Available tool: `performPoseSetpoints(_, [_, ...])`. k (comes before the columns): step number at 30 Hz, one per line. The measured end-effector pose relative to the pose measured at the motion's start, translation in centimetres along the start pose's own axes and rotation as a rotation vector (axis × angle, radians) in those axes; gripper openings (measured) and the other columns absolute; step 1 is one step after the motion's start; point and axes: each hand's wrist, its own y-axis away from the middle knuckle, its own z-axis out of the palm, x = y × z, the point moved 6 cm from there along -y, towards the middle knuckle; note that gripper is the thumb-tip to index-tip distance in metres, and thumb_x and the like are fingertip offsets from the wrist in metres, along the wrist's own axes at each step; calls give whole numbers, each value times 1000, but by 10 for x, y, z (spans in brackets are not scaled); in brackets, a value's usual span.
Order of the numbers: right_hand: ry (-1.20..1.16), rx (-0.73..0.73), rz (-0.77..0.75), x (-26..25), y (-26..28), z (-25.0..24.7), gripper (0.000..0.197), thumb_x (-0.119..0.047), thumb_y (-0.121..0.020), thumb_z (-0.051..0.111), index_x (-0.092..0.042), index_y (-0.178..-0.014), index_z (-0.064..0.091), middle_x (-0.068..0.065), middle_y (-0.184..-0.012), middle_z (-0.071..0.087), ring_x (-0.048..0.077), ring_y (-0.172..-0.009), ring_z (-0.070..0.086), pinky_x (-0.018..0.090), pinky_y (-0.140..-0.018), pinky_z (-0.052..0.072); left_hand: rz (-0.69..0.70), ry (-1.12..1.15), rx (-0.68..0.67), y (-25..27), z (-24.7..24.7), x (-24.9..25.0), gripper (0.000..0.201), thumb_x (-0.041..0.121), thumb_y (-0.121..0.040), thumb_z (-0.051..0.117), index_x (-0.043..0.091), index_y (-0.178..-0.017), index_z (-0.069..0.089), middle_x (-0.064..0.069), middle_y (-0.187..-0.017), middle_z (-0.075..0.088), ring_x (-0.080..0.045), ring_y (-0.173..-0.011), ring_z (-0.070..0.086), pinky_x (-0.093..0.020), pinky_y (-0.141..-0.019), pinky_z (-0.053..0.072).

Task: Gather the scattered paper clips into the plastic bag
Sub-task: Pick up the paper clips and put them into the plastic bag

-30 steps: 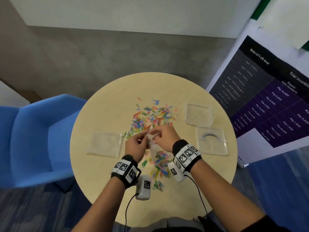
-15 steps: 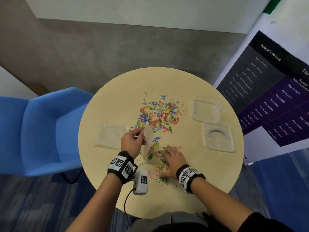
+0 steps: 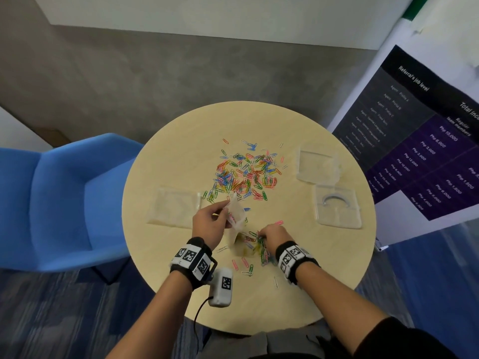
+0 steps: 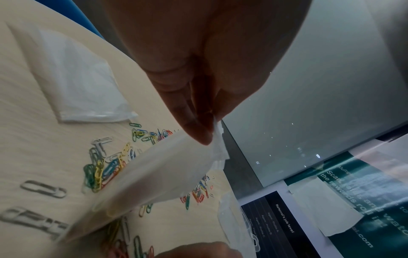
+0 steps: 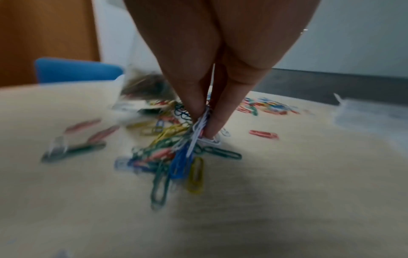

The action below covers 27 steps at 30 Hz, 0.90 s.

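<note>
A clear plastic bag [image 3: 237, 216] stands on the round table with several clips at its bottom. My left hand [image 3: 211, 220] pinches its top edge and holds it up; in the left wrist view the bag [image 4: 154, 176] hangs from my fingertips [image 4: 198, 134]. Just right of the bag, my right hand [image 3: 272, 235] pinches a bunch of coloured paper clips [image 5: 183, 153] at the small near pile [image 3: 261, 251]. A larger scatter of paper clips [image 3: 246, 172] lies across the table's middle.
A flat plastic bag [image 3: 176, 208] lies left of my hands. Two clear plastic pieces [image 3: 317, 165] [image 3: 337, 208] lie at the right. A blue chair [image 3: 59, 203] stands left of the round table [image 3: 181, 141]; a poster board [image 3: 427, 151] stands at the right.
My right hand left the bag's mouth, dropped to the near pile with flat fingers, then closed on a bunch of clips. My left hand kept hold of the bag.
</note>
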Motion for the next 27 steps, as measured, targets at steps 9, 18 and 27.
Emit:
performPoseSetpoints(9, [-1502,65,375,21,14,-39,27,7,-81,69,7,-108,67,17,-95,70,19,-74,69,24,-69,60,-7,-4,-26,-5,-1,3,24,13,-94,58,14,-114,72,-3,-94,74,-17,-66,73,-40,-76,61])
performPoseSetpoints(18, [-1263,98,225,-22,3,-90,27,0,-82,73,6,-108,68,16,-95,72,21,-79,71,30,-73,60,67,-8,-83,-3,31,14,24,17,-95,57,17,-116,70,-6,-79,74,-15,-64,71,-35,-72,61])
performPoseSetpoints(27, [-604,-60,122,-51,-4,-95,45,5,-92,49,-4,-136,51,16,-128,59,28,-117,57,37,-102,47,51,-36,-81,-4,39,21,25,13,-95,56,14,-116,70,-9,-80,74,-24,-69,72,-41,-75,60])
